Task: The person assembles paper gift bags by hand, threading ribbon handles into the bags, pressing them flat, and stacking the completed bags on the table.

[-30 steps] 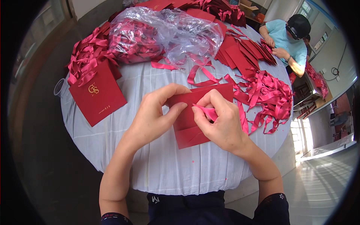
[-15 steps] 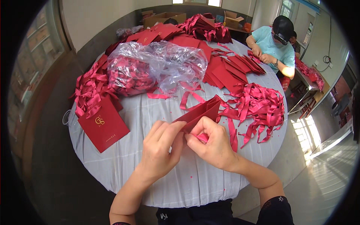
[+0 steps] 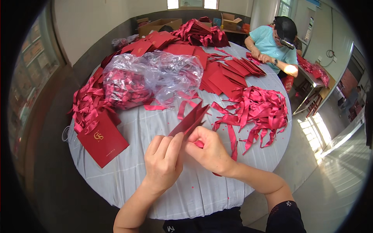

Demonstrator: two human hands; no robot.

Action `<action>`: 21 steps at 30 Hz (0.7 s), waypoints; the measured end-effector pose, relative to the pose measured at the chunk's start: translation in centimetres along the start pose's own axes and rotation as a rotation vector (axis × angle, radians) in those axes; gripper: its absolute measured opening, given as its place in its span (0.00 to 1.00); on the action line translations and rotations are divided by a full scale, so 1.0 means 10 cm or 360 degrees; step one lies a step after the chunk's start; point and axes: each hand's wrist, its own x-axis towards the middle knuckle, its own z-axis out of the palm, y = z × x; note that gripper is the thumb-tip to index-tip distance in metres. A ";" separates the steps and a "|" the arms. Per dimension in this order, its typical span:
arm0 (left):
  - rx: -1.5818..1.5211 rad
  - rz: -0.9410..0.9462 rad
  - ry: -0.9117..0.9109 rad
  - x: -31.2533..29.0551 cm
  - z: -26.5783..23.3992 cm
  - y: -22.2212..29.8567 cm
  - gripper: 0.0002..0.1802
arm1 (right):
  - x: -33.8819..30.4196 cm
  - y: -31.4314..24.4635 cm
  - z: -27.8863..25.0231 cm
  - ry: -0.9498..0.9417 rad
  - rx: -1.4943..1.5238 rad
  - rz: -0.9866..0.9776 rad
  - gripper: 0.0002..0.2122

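While both forearms reach in from the lower edge, a red paper bag (image 3: pixel 191 119) is held tilted above the near half of a round, cloth-covered counter (image 3: pixel 202 202). The left hand (image 3: pixel 165 157) is closed on the near end of the bag, its fingers bent over the side. The right hand (image 3: pixel 210 149), just beside it, is narrow: thumb and forefinger are pinched together on a pink ribbon (image 3: pixel 199 144), of which only a short part shows. The bag is seen almost edge-on, with its folds spread at the far end.

To the right of the bag lies a loose heap of pink ribbons (image 3: pixel 264 110), its strands trailing toward the hands. Beyond it, flat red bags (image 3: pixel 225 77) overlap in a fan. At centre left rests a clear plastic sack (image 3: pixel 128 85) with pink ribbons inside. Left of the hands, and well apart from them, lies 1 red bag with a gold emblem (image 3: pixel 104 145), pink ribbon over its upper end. Another person (image 3: pixel 272 46), in a pale blue shirt and black cap, is at the far right edge.
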 end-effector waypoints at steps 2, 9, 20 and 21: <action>0.0135 0.0029 -0.0021 0.00 -0.03 0.02 0.20 | 0.00 0.00 0.04 0.0009 0.0035 -0.0002 0.04; 0.0248 0.0074 -0.0072 0.02 0.03 0.05 0.20 | 0.00 0.04 0.11 0.0225 -0.0178 -0.0320 0.07; 0.0050 -0.0092 -0.0047 0.02 -0.01 -0.01 0.19 | 0.06 0.03 -0.02 -0.0034 -0.0075 -0.0231 0.06; 0.0050 -0.0096 -0.0046 0.02 0.00 -0.01 0.19 | 0.07 0.01 -0.03 -0.0054 -0.0121 -0.0251 0.06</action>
